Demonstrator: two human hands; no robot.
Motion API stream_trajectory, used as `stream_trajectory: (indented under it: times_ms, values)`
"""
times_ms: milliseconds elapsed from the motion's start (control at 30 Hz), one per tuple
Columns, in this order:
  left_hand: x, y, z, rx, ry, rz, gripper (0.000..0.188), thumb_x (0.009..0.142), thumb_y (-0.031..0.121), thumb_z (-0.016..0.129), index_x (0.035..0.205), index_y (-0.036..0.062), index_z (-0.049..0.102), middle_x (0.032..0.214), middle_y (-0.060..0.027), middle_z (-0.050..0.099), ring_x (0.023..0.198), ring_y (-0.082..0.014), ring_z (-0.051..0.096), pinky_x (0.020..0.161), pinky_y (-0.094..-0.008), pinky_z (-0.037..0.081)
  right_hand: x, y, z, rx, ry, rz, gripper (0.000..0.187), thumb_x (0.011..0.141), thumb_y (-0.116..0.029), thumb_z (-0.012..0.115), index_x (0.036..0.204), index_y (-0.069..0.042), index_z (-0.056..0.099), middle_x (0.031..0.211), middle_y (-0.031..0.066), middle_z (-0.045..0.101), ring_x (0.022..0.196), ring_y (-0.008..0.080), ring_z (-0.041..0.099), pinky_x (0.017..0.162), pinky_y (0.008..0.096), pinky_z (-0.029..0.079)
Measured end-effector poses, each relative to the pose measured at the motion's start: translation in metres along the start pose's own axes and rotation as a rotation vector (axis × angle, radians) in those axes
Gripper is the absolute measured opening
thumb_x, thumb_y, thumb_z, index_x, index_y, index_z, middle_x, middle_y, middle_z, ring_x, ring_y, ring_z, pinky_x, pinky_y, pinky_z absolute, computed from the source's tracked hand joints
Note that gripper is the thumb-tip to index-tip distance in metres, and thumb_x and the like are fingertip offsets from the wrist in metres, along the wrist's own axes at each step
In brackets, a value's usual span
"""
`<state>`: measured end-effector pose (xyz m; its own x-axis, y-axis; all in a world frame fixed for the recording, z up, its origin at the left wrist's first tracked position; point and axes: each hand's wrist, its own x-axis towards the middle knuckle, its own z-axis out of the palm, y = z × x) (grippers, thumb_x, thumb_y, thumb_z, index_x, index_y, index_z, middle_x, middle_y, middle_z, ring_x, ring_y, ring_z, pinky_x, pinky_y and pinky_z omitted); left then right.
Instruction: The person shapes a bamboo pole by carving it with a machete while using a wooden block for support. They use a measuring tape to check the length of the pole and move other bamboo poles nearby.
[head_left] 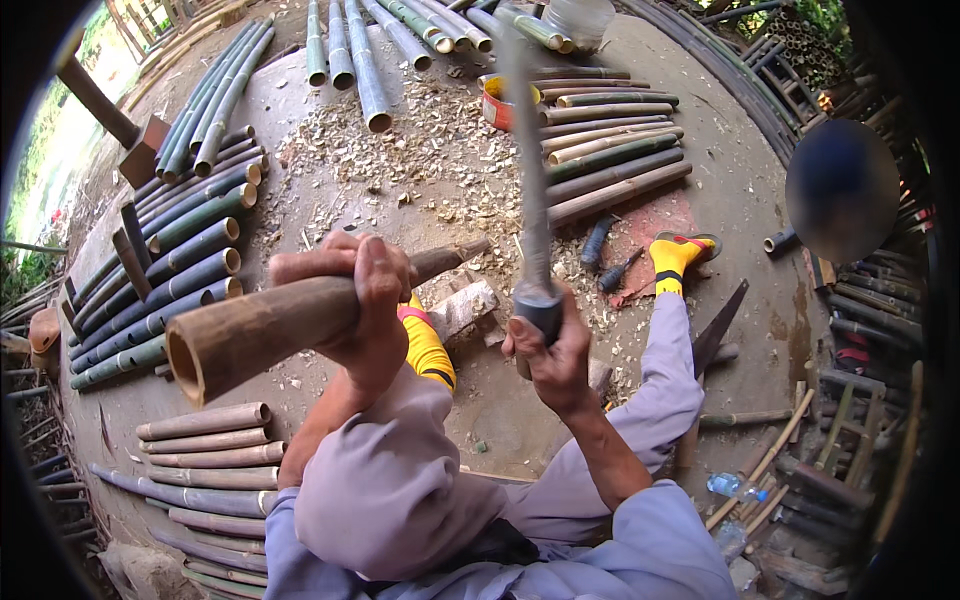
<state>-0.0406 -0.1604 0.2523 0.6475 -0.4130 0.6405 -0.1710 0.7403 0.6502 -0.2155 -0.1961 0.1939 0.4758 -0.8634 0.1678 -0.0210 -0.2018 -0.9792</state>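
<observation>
My left hand (368,300) is wrapped round the middle of a brown bamboo piece (255,330). Its open hollow end faces the lower left, and its cut, tapered end points right over the chip-strewn floor. In my right hand (555,355) is the dark handle of a large knife (532,190). The long blade stands nearly upright, blurred toward its tip, and apart from the bamboo. Below the tapered end lies a pale wood block (465,306), between my feet in yellow socks.
Cut bamboo poles lie in rows at the left (190,255), the top (365,75) and the right (615,150). Wood chips (370,165) cover the middle floor. A saw (715,325) leans beside my right leg. Bottles (735,487) lie lower right. Another person (840,190) is at the right.
</observation>
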Motion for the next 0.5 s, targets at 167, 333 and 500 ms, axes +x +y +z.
stream_trajectory:
  times_ms: [167,333,500]
  values:
    - [-0.005,0.0,0.02,-0.028,0.008,-0.014,0.026,0.083,-0.009,0.051,0.095,0.0059,0.033,0.066,-0.0101,0.047,0.049,-0.0126,0.048,0.042,-0.0264,0.042,0.004,0.044,0.009,0.213,0.013,-0.14,0.043,0.086,-0.03,0.063,0.11,-0.002,0.041,0.078,0.0134,0.059,0.063,0.0252,0.062,0.055,0.0353,0.05]
    - [-0.012,-0.004,0.015,0.013,0.049,-0.008,0.02,0.085,-0.004,0.049,0.092,0.0071,0.034,0.063,-0.0071,0.043,0.046,-0.0116,0.043,0.046,-0.0287,0.043,0.005,0.054,0.003,-0.496,-0.058,0.053,0.037,0.086,-0.028,0.064,0.104,-0.001,0.045,0.071,0.0182,0.062,0.07,0.0383,0.065,0.056,0.0422,0.053]
    - [0.001,-0.004,0.008,-0.027,0.03,0.06,0.025,0.083,-0.01,0.05,0.093,0.005,0.033,0.066,-0.0089,0.047,0.049,-0.0132,0.048,0.044,-0.0265,0.044,0.009,-0.023,0.014,0.169,0.103,-0.32,0.041,0.087,-0.018,0.06,0.116,0.002,0.039,0.082,0.0087,0.055,0.065,0.0147,0.054,0.059,0.0283,0.048]
